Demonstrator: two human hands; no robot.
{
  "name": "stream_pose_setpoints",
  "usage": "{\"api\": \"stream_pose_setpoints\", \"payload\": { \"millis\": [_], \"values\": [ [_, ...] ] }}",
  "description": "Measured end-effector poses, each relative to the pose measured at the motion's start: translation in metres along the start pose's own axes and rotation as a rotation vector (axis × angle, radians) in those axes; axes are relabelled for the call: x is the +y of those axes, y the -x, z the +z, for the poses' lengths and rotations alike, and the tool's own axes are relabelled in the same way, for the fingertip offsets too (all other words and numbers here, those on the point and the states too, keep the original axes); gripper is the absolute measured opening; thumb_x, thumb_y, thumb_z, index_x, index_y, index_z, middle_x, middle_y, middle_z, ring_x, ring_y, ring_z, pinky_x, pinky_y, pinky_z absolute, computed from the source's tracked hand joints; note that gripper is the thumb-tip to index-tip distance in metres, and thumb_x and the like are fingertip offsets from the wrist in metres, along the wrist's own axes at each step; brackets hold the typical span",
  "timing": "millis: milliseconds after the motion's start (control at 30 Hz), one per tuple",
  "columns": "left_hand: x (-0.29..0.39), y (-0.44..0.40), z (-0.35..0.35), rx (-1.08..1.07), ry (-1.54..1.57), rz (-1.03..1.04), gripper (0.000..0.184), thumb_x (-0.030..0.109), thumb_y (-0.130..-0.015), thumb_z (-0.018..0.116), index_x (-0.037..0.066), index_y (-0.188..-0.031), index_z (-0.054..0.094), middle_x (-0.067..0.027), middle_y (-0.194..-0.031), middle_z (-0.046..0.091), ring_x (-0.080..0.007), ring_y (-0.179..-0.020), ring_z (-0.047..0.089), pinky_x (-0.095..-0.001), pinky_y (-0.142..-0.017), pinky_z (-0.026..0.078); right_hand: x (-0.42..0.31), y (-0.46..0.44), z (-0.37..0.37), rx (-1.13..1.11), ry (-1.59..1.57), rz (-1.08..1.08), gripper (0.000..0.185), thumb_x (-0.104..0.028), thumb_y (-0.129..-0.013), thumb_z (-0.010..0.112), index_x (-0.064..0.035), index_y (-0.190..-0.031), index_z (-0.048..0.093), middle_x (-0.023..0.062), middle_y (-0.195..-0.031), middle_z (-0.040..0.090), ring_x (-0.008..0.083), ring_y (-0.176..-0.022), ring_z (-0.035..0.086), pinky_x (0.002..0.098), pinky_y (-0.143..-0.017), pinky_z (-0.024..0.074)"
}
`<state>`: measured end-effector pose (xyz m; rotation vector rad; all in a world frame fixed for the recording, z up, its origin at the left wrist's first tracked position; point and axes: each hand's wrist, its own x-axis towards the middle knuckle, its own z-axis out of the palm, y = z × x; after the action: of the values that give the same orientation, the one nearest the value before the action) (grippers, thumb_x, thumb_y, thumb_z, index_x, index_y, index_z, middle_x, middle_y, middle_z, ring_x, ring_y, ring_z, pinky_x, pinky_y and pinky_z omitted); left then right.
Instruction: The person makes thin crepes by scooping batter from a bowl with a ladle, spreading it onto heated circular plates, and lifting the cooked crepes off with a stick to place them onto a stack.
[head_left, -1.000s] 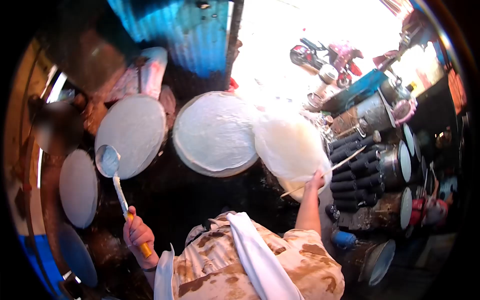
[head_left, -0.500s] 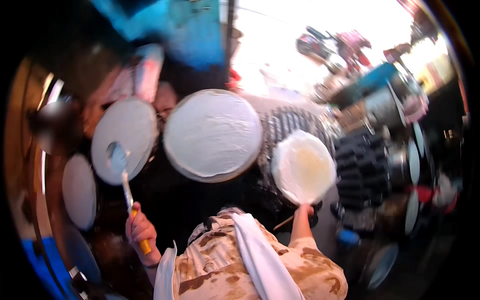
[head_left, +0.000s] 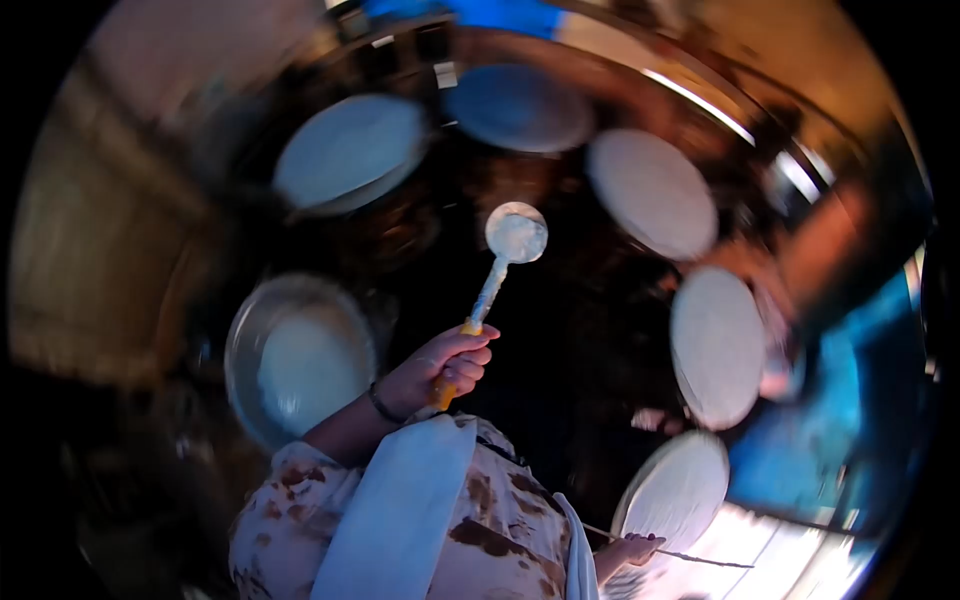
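Observation:
My left hand is wrapped round the yellow handle of a ladle. The ladle's round bowl is smeared with white, and it is held up in front of my chest. My right hand, low at the right, is closed on a thin stick lying across it. Close beside that hand is a tilted-looking round white disc. To the left of the ladle stands a wide basin with a pale white mass inside.
Several more round white discs ring the dark middle, among them one at the right, one at the upper right and one at the upper left. A brown wall-like surface is at the left. Much is blurred.
My view has swung left, bringing the basin into sight. The pale round sheet by my right hand has left view. The ladle has moved off a white disc to before my chest.

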<state>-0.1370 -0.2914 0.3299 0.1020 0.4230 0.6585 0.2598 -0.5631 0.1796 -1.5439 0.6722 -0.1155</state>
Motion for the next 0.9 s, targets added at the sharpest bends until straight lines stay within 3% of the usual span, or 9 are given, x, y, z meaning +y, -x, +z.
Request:
{"api": "stream_pose_setpoints", "payload": {
  "millis": [267, 367, 433, 500, 667, 733, 800, 833, 900],
  "values": [
    [0.042, 0.108, -0.202, 0.369, 0.448, 0.544, 0.023, 0.02, -0.087, 0.056, 0.012, -0.069, 0.043, 0.0039, -0.053, 0.04, -0.0034, -0.041, 0.039, -0.0165, -0.037, 0.031, 0.07, 0.25, 0.097, -1.217, 0.512, -0.063, 0.039, -0.038, -0.088, 0.056, -0.0027, -0.072, 0.054, -0.0017, -0.046, 0.037, 0.0072, -0.035, 0.033, 0.0227, -0.031, 0.0239],
    [0.092, 0.109, -0.302, 0.883, -0.186, 0.639, 0.026, 0.021, -0.087, 0.054, 0.008, -0.067, 0.045, -0.0025, -0.05, 0.046, -0.0127, -0.038, 0.043, -0.0252, -0.035, 0.034, 0.085, 0.319, 0.105, -1.528, 0.743, -0.111, 0.031, -0.032, -0.088, 0.058, -0.0041, -0.076, 0.057, -0.0009, -0.046, 0.038, 0.0064, -0.035, 0.034, 0.0232, -0.031, 0.0245],
    [0.096, 0.103, -0.366, 0.875, -0.493, 0.627, 0.018, 0.016, -0.083, 0.056, 0.002, -0.075, 0.048, -0.0129, -0.06, 0.057, -0.0218, -0.043, 0.053, -0.0335, -0.038, 0.04, 0.097, 0.33, 0.106, -1.644, 0.822, -0.129, 0.022, -0.023, -0.086, 0.061, -0.0023, -0.092, 0.062, -0.0028, -0.049, 0.041, 0.0045, -0.036, 0.033, 0.022, -0.032, 0.0246],
    [0.091, 0.082, -0.368, 1.5, -1.026, 0.152, 0.02, 0.009, -0.078, 0.056, -0.004, -0.087, 0.046, -0.0212, -0.069, 0.06, -0.0302, -0.054, 0.06, -0.0388, -0.045, 0.046, 0.101, 0.345, 0.097, -1.787, 0.841, -0.126, 0.028, -0.013, -0.084, 0.062, -0.0023, -0.11, 0.059, -0.0053, -0.054, 0.043, 0.0027, -0.038, 0.032, 0.0201, -0.033, 0.0241],
    [0.017, 0.086, -0.36, 1.294, -1.257, 0.155, 0.025, 0.004, -0.075, 0.056, -0.006, -0.093, 0.042, -0.0224, -0.073, 0.06, -0.0311, -0.062, 0.064, -0.0383, -0.051, 0.05, 0.098, 0.375, 0.093, -2.008, 1.053, -0.078, 0.039, -0.008, -0.087, 0.055, -0.0063, -0.125, 0.051, -0.007, -0.057, 0.043, 0.0009, -0.043, 0.034, 0.0175, -0.036, 0.0257],
    [0.004, 0.091, -0.331, 1.094, -0.927, -0.043, 0.024, 0.005, -0.076, 0.057, -0.003, -0.095, 0.043, -0.0162, -0.071, 0.06, -0.0234, -0.058, 0.062, -0.034, -0.047, 0.048, 0.099, 0.386, 0.095, -2.078, 1.128, -0.067, 0.039, -0.009, -0.087, 0.055, -0.0062, -0.126, 0.051, -0.007, -0.057, 0.043, 0.0009, -0.043, 0.034, 0.0173, -0.036, 0.0262],
    [-0.04, 0.095, -0.36, 0.586, -0.479, 0.306, 0.031, 0.012, -0.076, 0.063, 0.001, -0.099, 0.048, -0.0088, -0.071, 0.059, -0.0156, -0.056, 0.058, -0.0265, -0.048, 0.046, 0.103, 0.394, 0.102, -2.175, 1.245, -0.054, 0.039, -0.012, -0.088, 0.054, -0.0077, -0.127, 0.051, -0.0063, -0.057, 0.045, 0.0011, -0.043, 0.037, 0.0166, -0.038, 0.0284],
    [-0.047, 0.094, -0.341, 0.596, -0.484, 0.314, 0.031, 0.012, -0.076, 0.063, 0.001, -0.099, 0.048, -0.0088, -0.071, 0.059, -0.0156, -0.056, 0.058, -0.0265, -0.048, 0.046, 0.11, 0.396, 0.107, -2.188, 1.238, -0.048, 0.039, -0.012, -0.088, 0.054, -0.0077, -0.127, 0.051, -0.0063, -0.057, 0.045, 0.0011, -0.043, 0.037, 0.0166, -0.038, 0.0284],
    [-0.057, 0.09, -0.295, 0.27, 0.613, 0.46, 0.017, 0.007, -0.084, 0.054, 0.007, -0.1, 0.049, 0.0014, -0.058, 0.044, -0.0061, -0.044, 0.042, -0.0215, -0.041, 0.037, 0.131, 0.397, 0.117, -2.318, 1.359, -0.237, 0.036, -0.014, -0.09, 0.051, -0.0124, -0.125, 0.053, -0.0043, -0.056, 0.046, 0.0042, -0.039, 0.037, 0.0191, -0.035, 0.0294]
  ]
}}
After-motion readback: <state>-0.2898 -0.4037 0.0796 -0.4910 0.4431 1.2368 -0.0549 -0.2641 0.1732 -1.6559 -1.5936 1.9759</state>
